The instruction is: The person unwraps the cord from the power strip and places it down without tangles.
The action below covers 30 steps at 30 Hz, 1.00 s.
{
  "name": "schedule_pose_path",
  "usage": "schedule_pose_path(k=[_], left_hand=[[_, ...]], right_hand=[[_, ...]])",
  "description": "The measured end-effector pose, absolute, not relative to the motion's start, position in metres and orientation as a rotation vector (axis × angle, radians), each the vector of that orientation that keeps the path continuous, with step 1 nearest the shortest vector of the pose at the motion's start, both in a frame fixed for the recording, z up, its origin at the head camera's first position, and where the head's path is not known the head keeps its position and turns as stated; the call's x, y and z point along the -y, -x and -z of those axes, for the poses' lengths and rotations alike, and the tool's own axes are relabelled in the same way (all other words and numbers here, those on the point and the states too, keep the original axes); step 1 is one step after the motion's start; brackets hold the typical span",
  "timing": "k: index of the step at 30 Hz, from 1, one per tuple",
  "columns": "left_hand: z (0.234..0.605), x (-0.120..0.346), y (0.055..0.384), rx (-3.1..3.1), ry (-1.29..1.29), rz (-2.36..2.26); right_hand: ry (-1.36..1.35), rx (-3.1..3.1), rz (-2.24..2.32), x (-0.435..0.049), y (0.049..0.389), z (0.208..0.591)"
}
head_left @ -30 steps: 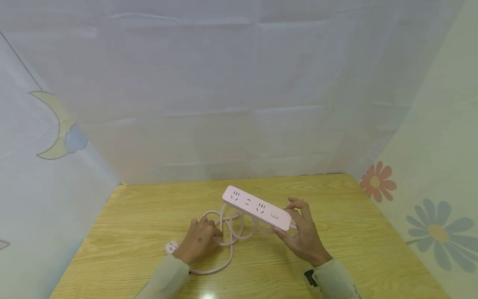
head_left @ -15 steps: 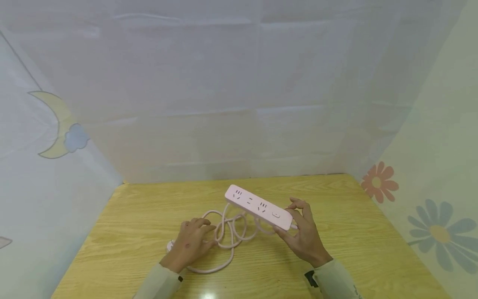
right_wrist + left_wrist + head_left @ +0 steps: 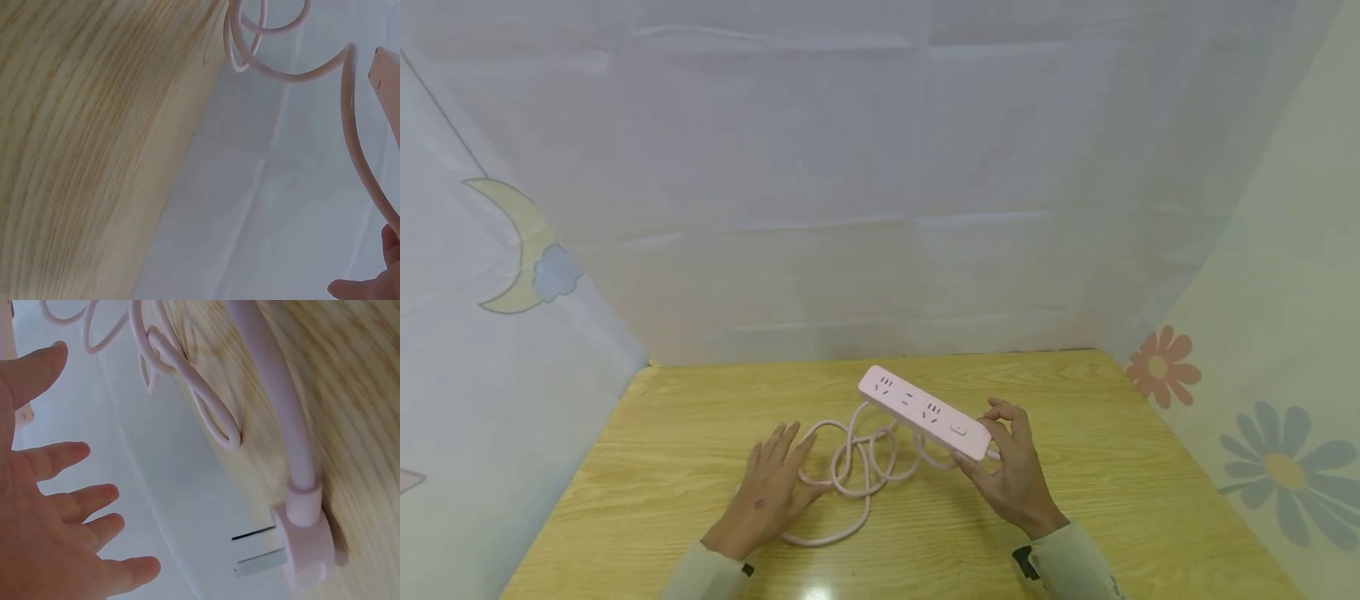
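A pale pink power strip (image 3: 925, 412) slants down to the right, its sockets facing the head camera. My right hand (image 3: 1015, 475) grips its lower right end between thumb and fingers, where the cord leaves it. The pink cord (image 3: 861, 492) runs in loose loops below and left of the strip. Over the table left of those loops, my left hand (image 3: 763, 500) is spread with straight fingers and holds nothing. In the left wrist view the plug (image 3: 305, 544) lies on the wood with its metal prongs showing, apart from the fingers (image 3: 87, 500); the hand hides it in the head view.
The wooden table (image 3: 1120, 467) ends at a hanging white sheet (image 3: 880, 208) behind. Printed sheets flank it, with a moon (image 3: 512, 246) on the left and flowers (image 3: 1281, 471) on the right.
My left hand has let go of the cord, drawn back to the left and spread its fingers. The right hand keeps its grip on the power strip, which has shifted slightly right.
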<state>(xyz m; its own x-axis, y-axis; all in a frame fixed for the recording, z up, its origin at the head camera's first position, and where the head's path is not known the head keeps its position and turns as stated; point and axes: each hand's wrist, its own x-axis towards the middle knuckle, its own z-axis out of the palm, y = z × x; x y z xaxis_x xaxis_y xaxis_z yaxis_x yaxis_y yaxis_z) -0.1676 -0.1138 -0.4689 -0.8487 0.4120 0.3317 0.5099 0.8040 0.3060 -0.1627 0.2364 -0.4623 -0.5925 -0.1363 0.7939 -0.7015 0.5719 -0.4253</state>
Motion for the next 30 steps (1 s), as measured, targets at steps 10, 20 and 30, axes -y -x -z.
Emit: schedule_pose_path(k=[10,20,30], left_hand=[[0.4678,0.1201,0.1607,2.739,0.631,0.565],[0.4684,0.1223,0.1579,2.784,0.587,0.582],[0.4680,0.1228,0.1579,2.769,0.580,0.546]], right_hand=[[-0.560,2.144,-1.000,-0.2383,0.1599,0.4657],[-0.448,2.208,-0.997,-0.2401,0.1574,0.4673],[-0.385,2.244,-0.978,-0.2446,0.1565,0.4704]])
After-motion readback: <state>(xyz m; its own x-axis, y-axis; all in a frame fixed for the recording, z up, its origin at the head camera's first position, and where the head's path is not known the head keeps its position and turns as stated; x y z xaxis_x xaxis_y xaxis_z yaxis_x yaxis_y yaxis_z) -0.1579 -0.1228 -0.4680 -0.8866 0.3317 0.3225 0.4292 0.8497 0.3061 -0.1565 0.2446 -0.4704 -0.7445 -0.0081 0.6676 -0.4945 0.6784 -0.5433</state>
